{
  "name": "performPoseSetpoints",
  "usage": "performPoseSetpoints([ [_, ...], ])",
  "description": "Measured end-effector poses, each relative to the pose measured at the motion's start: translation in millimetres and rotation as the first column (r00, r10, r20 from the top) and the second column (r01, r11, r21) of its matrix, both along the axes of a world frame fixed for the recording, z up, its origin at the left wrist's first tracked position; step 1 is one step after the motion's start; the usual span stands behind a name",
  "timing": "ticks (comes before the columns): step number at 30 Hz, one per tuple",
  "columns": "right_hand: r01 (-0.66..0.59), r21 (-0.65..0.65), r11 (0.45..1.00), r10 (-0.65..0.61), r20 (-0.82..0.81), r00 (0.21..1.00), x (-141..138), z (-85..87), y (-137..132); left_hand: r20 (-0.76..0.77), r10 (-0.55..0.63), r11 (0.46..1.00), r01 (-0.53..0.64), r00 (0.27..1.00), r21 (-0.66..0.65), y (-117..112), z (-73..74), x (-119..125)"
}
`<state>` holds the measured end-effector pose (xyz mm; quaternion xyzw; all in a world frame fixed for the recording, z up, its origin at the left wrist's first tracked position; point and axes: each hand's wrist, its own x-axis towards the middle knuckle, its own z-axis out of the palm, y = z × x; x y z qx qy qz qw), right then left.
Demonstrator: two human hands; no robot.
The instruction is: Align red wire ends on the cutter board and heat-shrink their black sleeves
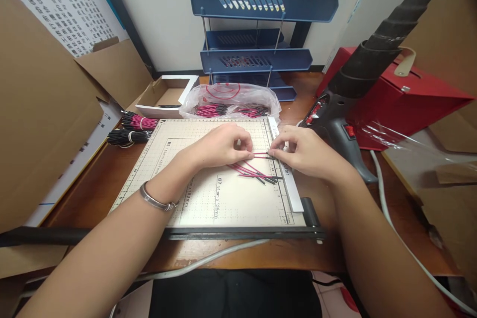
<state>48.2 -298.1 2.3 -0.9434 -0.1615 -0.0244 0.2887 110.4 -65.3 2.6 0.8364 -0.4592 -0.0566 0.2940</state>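
My left hand [222, 145] and my right hand [300, 150] meet over a white paper-cutter board [194, 194] with a printed grid. Both pinch the two ends of a short red and black wire [261, 154], held level just above the board. Under the hands lies a small loose pile of the same wires [257, 173], next to the board's right ruler strip [294, 189]. A metal bracelet [156, 201] circles my left wrist.
A clear plastic bag of wires [233, 102] lies behind the board. Two banded wire bundles [132, 128] sit at the left. A heat gun [348, 109] and red box [410, 94] stand at the right, a blue tray rack [257, 54] behind. Cardboard [40, 124] flanks the left.
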Motion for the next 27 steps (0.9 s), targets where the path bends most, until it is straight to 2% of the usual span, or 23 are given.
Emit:
performPoseSetpoints([
  [7, 0.001, -0.002, 1.000, -0.001, 0.003, 1.000, -0.4, 0.1, 0.4, 0.015, 0.045, 0.999, -0.045, 0.999, 0.028, -1.7, -0.6, -1.3],
  [27, 0.030, 0.038, 0.999, -0.030, -0.005, 1.000, 0.3, -0.2, 0.3, 0.083, 0.061, 0.998, -0.063, 0.995, 0.022, -9.5, -4.7, -2.8],
])
